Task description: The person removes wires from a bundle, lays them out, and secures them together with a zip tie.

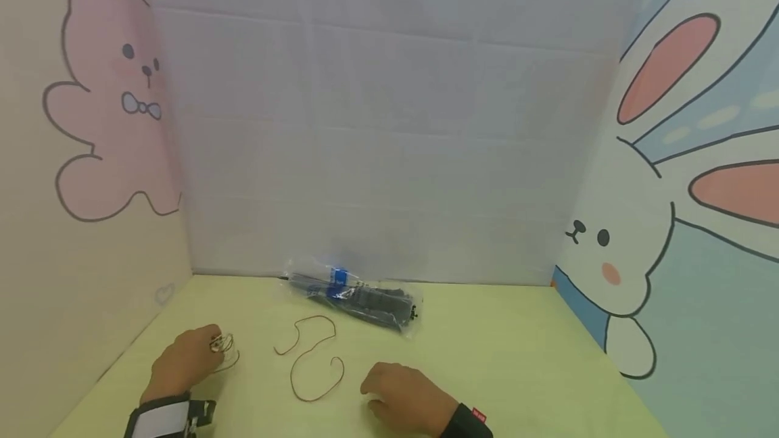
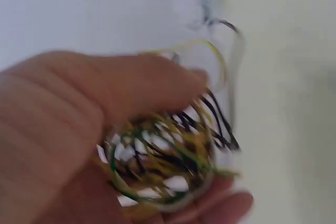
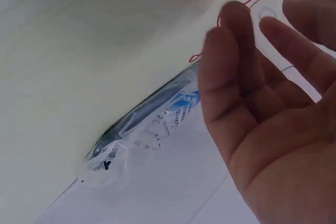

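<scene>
At the left of the table, my left hand (image 1: 189, 357) grips a tangled bundle of thin wires (image 1: 224, 343). In the left wrist view the wires (image 2: 168, 156) are yellow, black, green and white, held between thumb and fingers, with loose ends sticking out. A single red wire (image 1: 301, 357) lies in a wavy S shape on the table between the hands. My right hand (image 1: 408, 394) hovers to the right of that wire, apart from it, fingers loosely bent and holding nothing. The right wrist view shows its palm (image 3: 278, 145) bare.
A clear plastic bag (image 1: 359, 296) with a dark long item and a blue label lies at the back of the table (image 1: 499, 336). A white sheet (image 1: 389, 120) hangs behind. Side panels with a pink rabbit (image 1: 109, 120) and a white rabbit (image 1: 639, 255) stand left and right.
</scene>
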### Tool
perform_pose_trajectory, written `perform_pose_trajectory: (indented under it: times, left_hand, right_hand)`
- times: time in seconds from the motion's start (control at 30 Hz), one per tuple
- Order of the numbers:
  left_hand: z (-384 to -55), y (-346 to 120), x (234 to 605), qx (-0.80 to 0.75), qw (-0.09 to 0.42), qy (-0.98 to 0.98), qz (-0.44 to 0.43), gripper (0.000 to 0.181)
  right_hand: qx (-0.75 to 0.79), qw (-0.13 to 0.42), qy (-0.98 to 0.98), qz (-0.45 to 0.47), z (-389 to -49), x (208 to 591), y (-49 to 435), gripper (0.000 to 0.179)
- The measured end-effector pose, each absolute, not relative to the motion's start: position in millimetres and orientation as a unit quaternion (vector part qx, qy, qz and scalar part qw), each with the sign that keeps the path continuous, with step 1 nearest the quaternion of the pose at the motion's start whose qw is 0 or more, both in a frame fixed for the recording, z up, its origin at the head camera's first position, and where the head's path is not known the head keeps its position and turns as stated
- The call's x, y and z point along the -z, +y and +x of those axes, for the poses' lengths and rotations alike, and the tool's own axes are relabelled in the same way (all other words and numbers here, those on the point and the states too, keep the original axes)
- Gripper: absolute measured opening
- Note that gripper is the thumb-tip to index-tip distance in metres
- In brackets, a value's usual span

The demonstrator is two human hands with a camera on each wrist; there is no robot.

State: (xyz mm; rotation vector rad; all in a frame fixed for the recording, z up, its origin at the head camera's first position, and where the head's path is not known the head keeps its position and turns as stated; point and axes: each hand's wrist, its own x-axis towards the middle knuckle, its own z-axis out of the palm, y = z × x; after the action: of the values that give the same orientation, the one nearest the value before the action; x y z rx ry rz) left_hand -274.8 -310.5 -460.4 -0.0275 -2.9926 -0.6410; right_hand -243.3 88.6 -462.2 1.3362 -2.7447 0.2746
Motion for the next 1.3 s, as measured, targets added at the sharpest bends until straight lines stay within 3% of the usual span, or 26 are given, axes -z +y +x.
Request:
perform_pose_trajectory:
  times: [0.1, 0.2, 0.37, 0.67, 0.8, 0.93, 1.1, 1.3]
  left_hand:
    - [-273, -281, 438, 0.223, 0.133, -0.961, -0.097, 0.023]
    - [-272, -242, 422, 0.248, 0.176, -0.936, -0.176, 0.016]
    - [-272, -192, 419, 0.282, 0.141, -0.912, -0.262, 0.019]
    - [-268, -166, 425, 0.283, 0.106, -0.9, -0.315, 0.021]
    - [-268, -164, 428, 0.247, 0.11, -0.909, -0.318, 0.023]
    - [-271, -172, 428, 0.193, 0.125, -0.937, -0.263, 0.022]
    - [-273, -202, 428, 0.182, 0.101, -0.962, -0.176, 0.022]
    - [-273, -241, 422, 0.206, 0.085, -0.963, -0.152, 0.02]
  right_hand:
    - [-0.182, 0.066, -0.893, 0.407, -245, 449, 88, 0.014]
    - [-0.282, 0.093, -0.878, 0.375, -248, 436, 81, 0.012]
    - [-0.385, 0.091, -0.858, 0.328, -254, 423, 67, 0.013]
    - [-0.483, 0.033, -0.832, 0.271, -263, 427, 51, 0.027]
    - [-0.485, 0.047, -0.831, 0.269, -264, 427, 51, 0.02]
    - [-0.477, 0.079, -0.836, 0.26, -265, 428, 61, 0.016]
    - [-0.472, 0.11, -0.846, 0.221, -270, 428, 82, 0.016]
    - [-0.459, 0.154, -0.85, 0.206, -275, 422, 102, 0.013]
